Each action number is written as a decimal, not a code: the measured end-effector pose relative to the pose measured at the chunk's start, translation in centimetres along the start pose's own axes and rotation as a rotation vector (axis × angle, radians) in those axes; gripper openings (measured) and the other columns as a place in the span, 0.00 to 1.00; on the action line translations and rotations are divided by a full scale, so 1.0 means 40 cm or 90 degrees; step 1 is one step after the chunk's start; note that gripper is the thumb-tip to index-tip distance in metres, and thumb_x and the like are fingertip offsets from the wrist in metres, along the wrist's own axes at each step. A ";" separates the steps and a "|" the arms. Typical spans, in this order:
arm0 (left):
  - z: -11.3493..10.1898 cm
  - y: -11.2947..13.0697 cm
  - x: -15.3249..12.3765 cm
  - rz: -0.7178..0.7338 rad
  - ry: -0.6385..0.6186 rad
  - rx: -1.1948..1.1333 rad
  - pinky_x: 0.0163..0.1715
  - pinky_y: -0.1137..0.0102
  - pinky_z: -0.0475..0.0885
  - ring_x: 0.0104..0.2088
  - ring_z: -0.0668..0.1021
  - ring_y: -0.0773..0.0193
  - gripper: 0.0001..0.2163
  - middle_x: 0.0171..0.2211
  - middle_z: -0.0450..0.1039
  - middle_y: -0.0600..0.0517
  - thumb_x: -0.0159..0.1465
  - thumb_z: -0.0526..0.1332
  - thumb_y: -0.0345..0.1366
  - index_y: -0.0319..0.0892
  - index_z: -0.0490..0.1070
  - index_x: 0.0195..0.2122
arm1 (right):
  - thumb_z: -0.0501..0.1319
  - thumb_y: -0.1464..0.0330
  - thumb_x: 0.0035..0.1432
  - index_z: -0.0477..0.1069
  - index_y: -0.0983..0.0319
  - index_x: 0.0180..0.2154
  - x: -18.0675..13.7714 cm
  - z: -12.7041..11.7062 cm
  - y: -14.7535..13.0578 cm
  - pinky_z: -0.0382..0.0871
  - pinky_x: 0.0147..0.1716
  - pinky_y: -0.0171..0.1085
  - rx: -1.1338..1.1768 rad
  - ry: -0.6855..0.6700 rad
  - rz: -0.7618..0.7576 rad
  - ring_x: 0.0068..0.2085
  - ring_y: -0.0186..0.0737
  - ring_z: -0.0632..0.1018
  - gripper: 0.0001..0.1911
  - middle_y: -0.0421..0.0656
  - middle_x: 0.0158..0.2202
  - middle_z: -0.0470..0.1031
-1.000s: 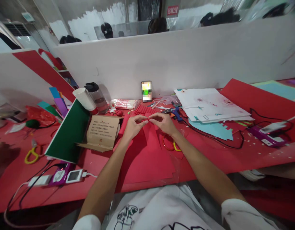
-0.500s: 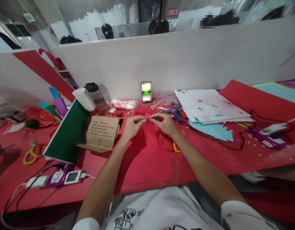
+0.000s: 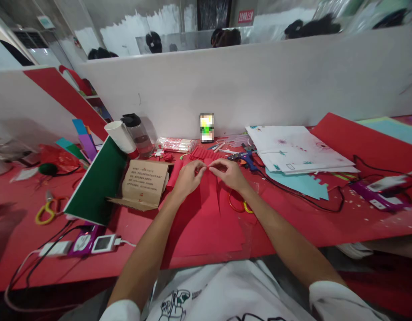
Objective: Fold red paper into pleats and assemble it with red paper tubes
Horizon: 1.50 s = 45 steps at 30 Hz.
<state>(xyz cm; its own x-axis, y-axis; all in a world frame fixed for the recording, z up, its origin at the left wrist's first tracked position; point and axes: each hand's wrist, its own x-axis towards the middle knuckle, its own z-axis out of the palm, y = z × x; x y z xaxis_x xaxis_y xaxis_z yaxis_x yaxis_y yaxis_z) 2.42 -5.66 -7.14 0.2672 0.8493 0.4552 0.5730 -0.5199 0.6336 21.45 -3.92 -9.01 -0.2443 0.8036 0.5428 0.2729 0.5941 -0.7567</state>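
Both my hands are raised over the middle of the table, thumb and forefinger pinched, their tips almost touching. My left hand (image 3: 189,179) and my right hand (image 3: 230,174) grip the top of a red paper strip (image 3: 210,194), which hangs down toward me. Below it spread red paper sheets (image 3: 206,238) near the table's front edge. A red roll of paper (image 3: 175,173) rests beside my left hand. Partly hidden by my right forearm are a red looped handle (image 3: 235,203) and a yellow one (image 3: 247,208).
An open cardboard box (image 3: 143,183) and a green board (image 3: 97,183) stand left. Behind my hands are pleated red paper (image 3: 204,154) and a phone (image 3: 206,128). A blue glue gun (image 3: 248,159) lies right, by white printed sheets (image 3: 297,147). Yellow scissors (image 3: 45,213) lie far left.
The view has shifted slightly, so the surroundings appear a little further right. My hands keep their pinch, while the red strip now shows more clearly, hanging between them.
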 end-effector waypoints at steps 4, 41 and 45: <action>0.000 0.005 -0.003 0.014 -0.005 0.011 0.35 0.70 0.67 0.34 0.77 0.63 0.06 0.34 0.78 0.50 0.67 0.59 0.33 0.41 0.76 0.38 | 0.63 0.63 0.62 0.79 0.61 0.36 -0.001 -0.002 -0.003 0.73 0.43 0.40 -0.033 0.003 -0.015 0.39 0.42 0.80 0.09 0.45 0.37 0.82; -0.004 -0.035 0.006 -0.029 -0.037 -0.042 0.36 0.70 0.67 0.32 0.75 0.63 0.07 0.30 0.76 0.52 0.66 0.60 0.39 0.41 0.74 0.36 | 0.62 0.62 0.61 0.76 0.61 0.37 0.003 0.005 0.000 0.72 0.43 0.41 0.014 -0.032 0.054 0.40 0.43 0.80 0.09 0.45 0.38 0.82; -0.009 -0.023 0.009 -0.015 -0.032 -0.085 0.37 0.69 0.69 0.33 0.75 0.63 0.08 0.34 0.77 0.51 0.67 0.58 0.37 0.40 0.74 0.37 | 0.62 0.61 0.61 0.76 0.62 0.37 0.005 -0.001 0.000 0.73 0.43 0.41 0.044 -0.024 0.069 0.40 0.43 0.80 0.11 0.46 0.38 0.81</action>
<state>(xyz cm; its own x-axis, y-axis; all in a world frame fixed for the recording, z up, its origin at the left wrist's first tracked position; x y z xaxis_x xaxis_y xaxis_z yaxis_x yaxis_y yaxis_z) 1.72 -4.92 -7.35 0.2951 0.8631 0.4098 0.4725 -0.5047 0.7225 21.44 -3.77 -8.87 -0.2518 0.8599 0.4440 0.2356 0.4995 -0.8337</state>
